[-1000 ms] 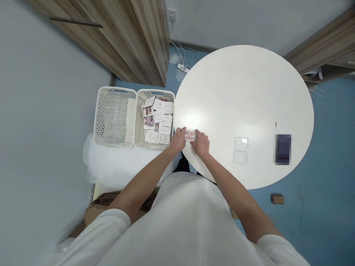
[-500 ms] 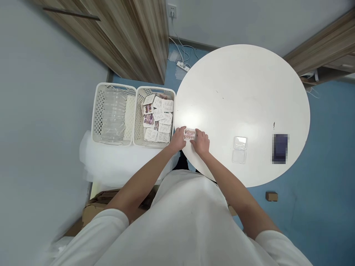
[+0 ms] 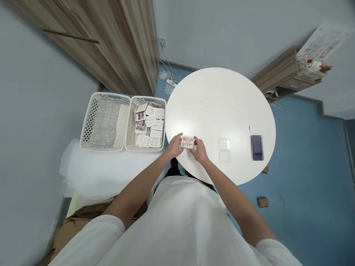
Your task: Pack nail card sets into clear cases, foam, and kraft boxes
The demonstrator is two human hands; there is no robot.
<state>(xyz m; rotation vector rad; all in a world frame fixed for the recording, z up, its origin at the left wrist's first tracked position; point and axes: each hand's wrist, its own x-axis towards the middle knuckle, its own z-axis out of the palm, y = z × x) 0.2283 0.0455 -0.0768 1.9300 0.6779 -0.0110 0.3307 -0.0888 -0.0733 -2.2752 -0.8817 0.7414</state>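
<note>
My left hand point(image 3: 174, 146) and my right hand point(image 3: 200, 150) hold a small pack of press-on nails point(image 3: 187, 142) between them, over the near left part of the round white table. Pinkish nails in rows face up. The left fingers and thumb grip the pack's left side, while the right ones close on its right side. Whether the nails sit on a card or inside a clear case is too small to tell. To the right, an opened clear plastic case point(image 3: 224, 150) lies on the table point(image 3: 222, 96), its two halves spread flat.
Left of the table, a white basket point(image 3: 128, 136) holds nail packs and printed cards point(image 3: 150, 121). Beside it, another white basket point(image 3: 86, 122) holds stacked clear plastic cases point(image 3: 104, 123). A blurred dark purple object point(image 3: 257, 147) lies at the table's right. A small cardboard box point(image 3: 262, 201) is on the floor.
The head view has shifted, so the table and baskets appear further left. Both hands still grip the nail pack, which now looks slightly larger and tilted, seemingly lifted nearer the camera.
</note>
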